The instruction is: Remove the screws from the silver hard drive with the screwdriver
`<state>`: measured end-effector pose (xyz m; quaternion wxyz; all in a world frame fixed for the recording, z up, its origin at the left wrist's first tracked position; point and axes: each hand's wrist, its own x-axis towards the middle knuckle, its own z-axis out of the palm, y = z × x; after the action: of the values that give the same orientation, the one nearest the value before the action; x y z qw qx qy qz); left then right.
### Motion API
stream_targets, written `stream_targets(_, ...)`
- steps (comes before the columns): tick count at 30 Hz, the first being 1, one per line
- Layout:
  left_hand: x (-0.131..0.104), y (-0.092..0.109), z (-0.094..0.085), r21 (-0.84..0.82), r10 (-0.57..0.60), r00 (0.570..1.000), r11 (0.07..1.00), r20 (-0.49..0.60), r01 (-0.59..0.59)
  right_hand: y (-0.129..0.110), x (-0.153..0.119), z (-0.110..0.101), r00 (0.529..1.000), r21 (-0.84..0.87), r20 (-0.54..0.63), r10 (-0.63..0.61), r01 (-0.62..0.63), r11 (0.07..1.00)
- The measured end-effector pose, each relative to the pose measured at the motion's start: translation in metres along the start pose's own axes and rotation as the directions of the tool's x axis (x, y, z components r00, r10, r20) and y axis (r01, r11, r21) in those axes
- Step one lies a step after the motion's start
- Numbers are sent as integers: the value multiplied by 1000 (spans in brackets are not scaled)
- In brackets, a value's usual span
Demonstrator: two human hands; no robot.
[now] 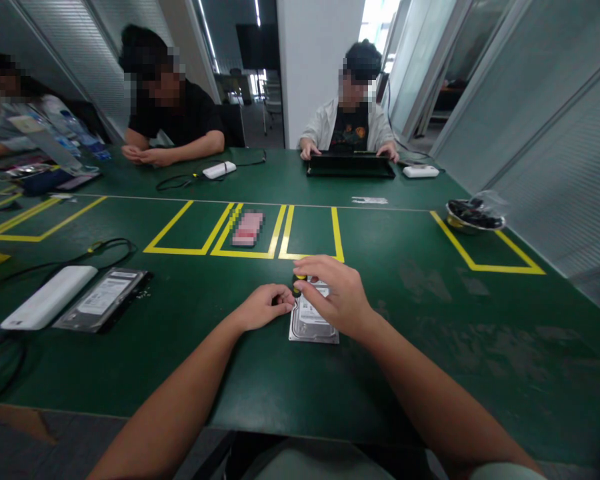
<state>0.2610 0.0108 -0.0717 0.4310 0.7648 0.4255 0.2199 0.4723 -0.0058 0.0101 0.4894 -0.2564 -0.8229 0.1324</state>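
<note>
A silver hard drive (314, 323) with a white label lies flat on the green table in front of me. My right hand (337, 293) is over its upper part, fingers and thumb closed on a short black and yellow screwdriver handle (297, 285) at the drive's upper left. The tool's tip is hidden. My left hand (267, 307) is at the drive's left edge, its fingers drawn together by the tool; whatever they may pinch is too small to make out.
Another hard drive (99, 300) and a white power bank (50, 297) with cables lie left. Yellow tape rectangles (310, 257) mark the table; one holds a pink item (249, 229). A bowl (475, 219) is at right. Across sit people, one holding a black tray (350, 165).
</note>
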Motion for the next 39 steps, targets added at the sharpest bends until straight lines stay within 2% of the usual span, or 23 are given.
stream_targets(14, 0, -2, 1, -2, -15, 1000, 1000, -3, 15, 0, 1, 1, 1000, -24, 12, 17, -17, 1000)
stream_targets(19, 0, -5, 2, 19, -27, 999, 999, -25, 27, -1, 2, 0, 999, 13, 39, -10, 10, 1000)
stream_targets(26, 0, -5, 3, 25, -29, 999, 999, -36, 30, 0, 0, -1, 999, 20, 39, 12, -13, 1000)
stream_targets(39, 0, -2, 1, 18, 4, 1000, 1000, -19, -4, 0, 0, 0, 999, -26, 33, -8, 9, 1000)
